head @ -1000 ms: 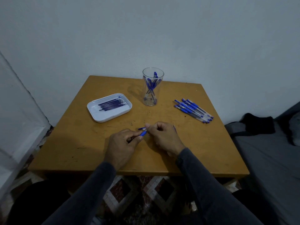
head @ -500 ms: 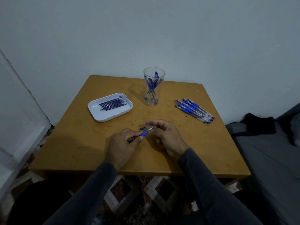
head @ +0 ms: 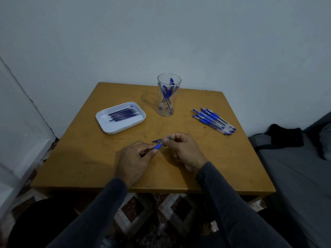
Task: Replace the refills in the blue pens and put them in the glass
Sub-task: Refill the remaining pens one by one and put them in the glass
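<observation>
My left hand [head: 135,157] grips a blue pen [head: 158,146] near its rubber grip, tip pointing up and right. My right hand [head: 184,149] pinches the pen's tip end with thumb and forefinger. A small blue cap [head: 157,140] lies on the table just behind the pen. A clear glass [head: 169,97] at the back centre holds several blue pens. A white tray [head: 107,127] at the left holds several dark refills [head: 123,112]. Several more blue pens [head: 214,120] lie in a loose row at the right.
The wooden table [head: 80,158] stands against a white wall. A grey mattress with a dark cloth [head: 284,136] lies to the right. Patterned floor tiles show below the table's front edge.
My right hand drew back from the pen tip half a second ago and has now closed on it again. My left hand has kept the pen in place.
</observation>
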Demonstrator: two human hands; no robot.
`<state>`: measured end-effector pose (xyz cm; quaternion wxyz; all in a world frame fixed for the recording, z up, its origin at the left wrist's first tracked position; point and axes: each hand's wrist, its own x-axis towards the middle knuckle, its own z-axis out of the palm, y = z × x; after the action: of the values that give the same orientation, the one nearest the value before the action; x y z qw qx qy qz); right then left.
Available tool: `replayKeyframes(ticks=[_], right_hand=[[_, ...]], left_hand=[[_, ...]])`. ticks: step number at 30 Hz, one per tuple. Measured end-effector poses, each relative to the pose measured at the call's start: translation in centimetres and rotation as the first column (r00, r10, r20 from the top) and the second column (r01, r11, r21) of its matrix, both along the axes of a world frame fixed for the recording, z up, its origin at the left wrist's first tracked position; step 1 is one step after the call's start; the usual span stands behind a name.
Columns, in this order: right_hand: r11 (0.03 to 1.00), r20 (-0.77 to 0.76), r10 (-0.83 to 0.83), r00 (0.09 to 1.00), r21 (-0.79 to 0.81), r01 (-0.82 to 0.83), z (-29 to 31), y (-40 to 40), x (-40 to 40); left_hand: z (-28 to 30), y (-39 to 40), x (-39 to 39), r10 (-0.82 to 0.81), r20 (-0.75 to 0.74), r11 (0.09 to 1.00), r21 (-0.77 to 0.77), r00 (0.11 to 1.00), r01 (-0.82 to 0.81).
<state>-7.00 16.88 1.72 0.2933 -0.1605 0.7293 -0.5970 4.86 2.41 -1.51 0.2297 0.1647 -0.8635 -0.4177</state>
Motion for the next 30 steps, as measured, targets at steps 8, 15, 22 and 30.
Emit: replayKeyframes(ticks=[8,15,22,30], right_hand=[[0.96,-0.374,-0.131,0.918,0.182,0.211,0.0,-0.7,0.2],[0.859,-0.656,0.176,0.734,0.467,0.211,-0.9,-1.4,1.2],[0.822,-0.652,0.218,0.726,0.523,0.223,-1.2,-1.4,1.5],[0.917,-0.634,-0.016,0.774,0.3,0.265,-1.4,-1.0,1.4]], left_hand=[[0.4,0.0,0.0,0.032,-0.018,0.999,0.04,0.999,-0.032],[0.3,-0.1,0.0,0.051,-0.002,0.998,0.035,0.999,-0.051],[0.1,-0.1,0.0,0.053,-0.018,0.998,0.041,0.998,-0.052],[0.3,-0.1,0.1,0.043,-0.066,0.995,0.096,0.997,-0.036]])
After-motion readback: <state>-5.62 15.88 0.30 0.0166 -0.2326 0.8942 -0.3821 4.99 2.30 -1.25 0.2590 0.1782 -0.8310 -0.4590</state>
